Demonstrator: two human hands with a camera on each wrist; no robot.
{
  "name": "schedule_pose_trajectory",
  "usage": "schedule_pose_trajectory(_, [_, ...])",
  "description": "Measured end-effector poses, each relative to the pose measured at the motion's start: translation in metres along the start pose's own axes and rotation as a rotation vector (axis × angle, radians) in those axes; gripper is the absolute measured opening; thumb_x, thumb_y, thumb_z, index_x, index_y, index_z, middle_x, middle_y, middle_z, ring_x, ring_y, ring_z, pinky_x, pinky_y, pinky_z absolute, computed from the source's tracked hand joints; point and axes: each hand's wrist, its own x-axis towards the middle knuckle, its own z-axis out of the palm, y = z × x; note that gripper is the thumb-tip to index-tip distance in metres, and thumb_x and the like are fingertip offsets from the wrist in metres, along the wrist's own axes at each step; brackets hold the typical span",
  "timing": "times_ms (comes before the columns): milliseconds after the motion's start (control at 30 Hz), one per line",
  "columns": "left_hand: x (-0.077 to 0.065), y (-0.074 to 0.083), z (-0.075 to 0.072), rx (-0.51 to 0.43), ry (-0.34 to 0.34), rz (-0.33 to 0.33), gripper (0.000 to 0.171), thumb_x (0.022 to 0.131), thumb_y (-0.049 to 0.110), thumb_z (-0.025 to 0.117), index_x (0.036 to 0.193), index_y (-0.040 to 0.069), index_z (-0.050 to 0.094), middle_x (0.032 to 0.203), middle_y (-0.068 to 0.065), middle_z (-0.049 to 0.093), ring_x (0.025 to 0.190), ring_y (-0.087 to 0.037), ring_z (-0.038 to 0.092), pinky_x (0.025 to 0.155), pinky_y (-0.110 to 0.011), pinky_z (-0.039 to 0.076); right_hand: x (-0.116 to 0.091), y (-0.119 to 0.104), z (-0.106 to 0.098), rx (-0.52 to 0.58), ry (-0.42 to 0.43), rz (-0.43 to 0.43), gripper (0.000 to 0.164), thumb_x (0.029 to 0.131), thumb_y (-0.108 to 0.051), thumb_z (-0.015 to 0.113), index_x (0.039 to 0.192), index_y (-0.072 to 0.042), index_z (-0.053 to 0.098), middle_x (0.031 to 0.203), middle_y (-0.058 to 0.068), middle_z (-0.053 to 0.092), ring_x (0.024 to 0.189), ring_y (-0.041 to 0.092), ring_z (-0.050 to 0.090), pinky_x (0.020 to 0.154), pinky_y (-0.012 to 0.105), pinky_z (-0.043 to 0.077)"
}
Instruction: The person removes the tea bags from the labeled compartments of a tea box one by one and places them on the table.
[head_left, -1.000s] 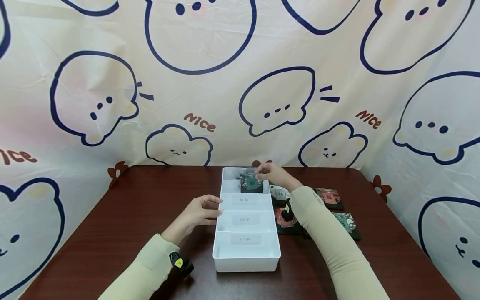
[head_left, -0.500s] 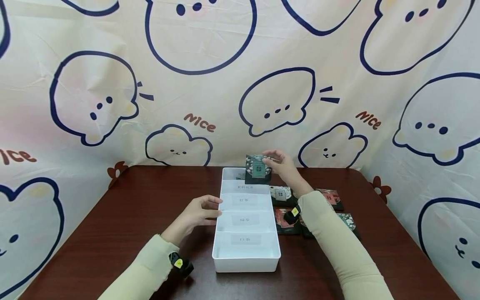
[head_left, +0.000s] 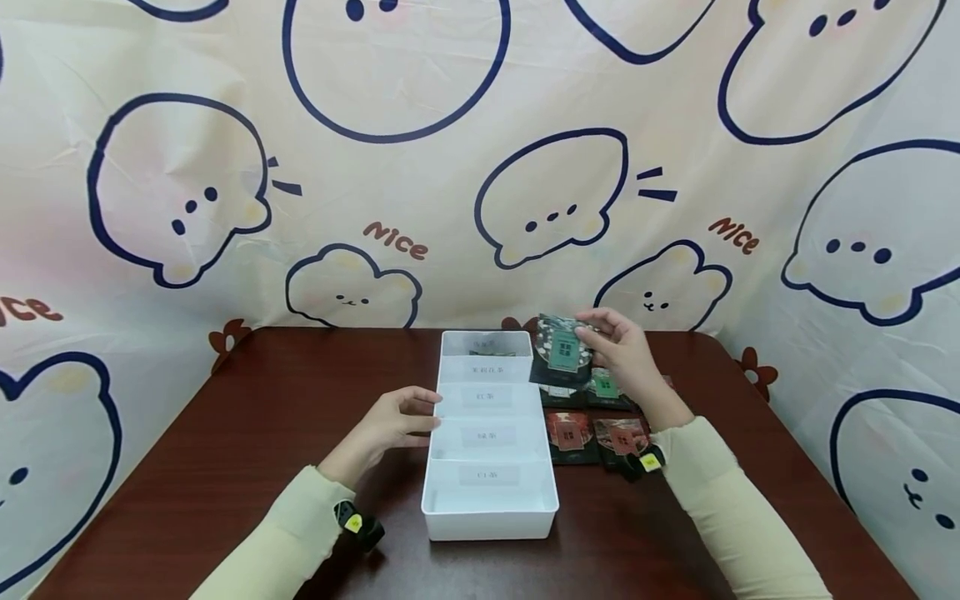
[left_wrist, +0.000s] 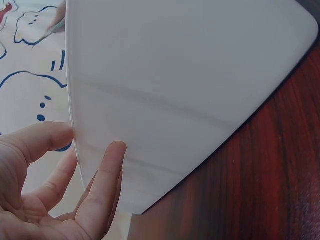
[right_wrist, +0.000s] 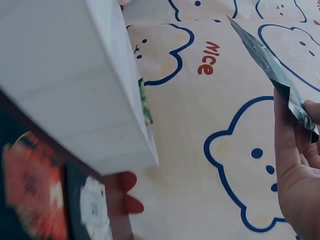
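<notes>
A brown worktop (head_left: 300, 400) carries a white compartmented box (head_left: 489, 527), dark sachets (head_left: 572, 435) lying right of it. The left hand (head_left: 393, 427), fingers loose, touches the box's left side; the right hand (head_left: 621, 352) pinches a green-labelled sachet (head_left: 561, 354), raised beside its far end.

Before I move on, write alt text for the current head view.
A person's right hand holds a dark green packet; the left hand touches the side of a white box with labelled compartments. More packets lie on the brown table to the right of the box.

Brn table (head_left: 300, 400), wht box (head_left: 491, 527), dk pkts (head_left: 572, 437)
</notes>
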Motion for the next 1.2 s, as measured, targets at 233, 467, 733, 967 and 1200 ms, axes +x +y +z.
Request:
schedule_pose_trajectory(233, [0.0, 0.0, -0.001, 0.011, -0.003, 0.002, 0.037, 0.085, 0.006, 0.072, 0.12, 0.005, 0.06, 0.119, -0.02, 0.058, 0.088, -0.023, 0.066, 0.078, -0.042, 0.06, -0.035, 0.008, -0.028, -0.011, -0.017, 0.049, 0.03, 0.094, -0.02, 0.063, 0.119, -0.003, 0.058, 0.103, -0.012, 0.067, 0.049, 0.006, 0.034, 0.046, 0.022, 0.036])
schedule_pose_trajectory(467, [-0.001, 0.002, -0.001, 0.021, 0.005, 0.008, 0.036, 0.084, 0.006, 0.072, 0.118, 0.006, 0.061, 0.12, -0.019, 0.058, 0.087, -0.022, 0.066, 0.078, -0.042, 0.06, -0.063, 0.021, -0.046, -0.132, -0.074, 0.175, 0.026, 0.094, -0.026, 0.064, 0.115, -0.011, 0.06, 0.099, -0.012, 0.067, 0.067, 0.008, 0.049, 0.05, 0.026, 0.043])
schedule_pose_trajectory(733, [0.0, 0.002, 0.0, 0.014, 0.001, 0.008, 0.036, 0.084, 0.005, 0.072, 0.119, 0.006, 0.061, 0.12, -0.019, 0.058, 0.088, -0.023, 0.066, 0.078, -0.042, 0.06, -0.084, 0.046, -0.048, -0.121, -0.191, 0.262, 0.03, 0.093, -0.022, 0.065, 0.116, -0.004, 0.058, 0.082, -0.007, 0.062, 0.049, 0.008, 0.035, 0.047, 0.036, 0.039])
schedule_pose_trajectory(967, [0.0, 0.001, 0.0, 0.007, 0.001, 0.009, 0.037, 0.085, 0.006, 0.072, 0.12, 0.005, 0.06, 0.12, -0.02, 0.057, 0.088, -0.023, 0.066, 0.078, -0.042, 0.06, -0.096, 0.062, -0.034, -0.127, -0.264, 0.343, 0.033, 0.091, -0.026, 0.067, 0.115, -0.004, 0.059, 0.094, -0.004, 0.066, 0.06, 0.007, 0.046, 0.051, 0.029, 0.048])
schedule_pose_trajectory(1200, [0.001, 0.001, 0.0, 0.011, 0.0, 0.004, 0.038, 0.085, 0.006, 0.072, 0.12, 0.004, 0.06, 0.12, -0.02, 0.058, 0.088, -0.023, 0.066, 0.079, -0.043, 0.059, -0.103, 0.072, -0.022, -0.169, -0.302, 0.399, 0.041, 0.089, -0.026, 0.07, 0.118, 0.001, 0.058, 0.104, 0.0, 0.065, 0.074, 0.01, 0.056, 0.056, 0.03, 0.054])
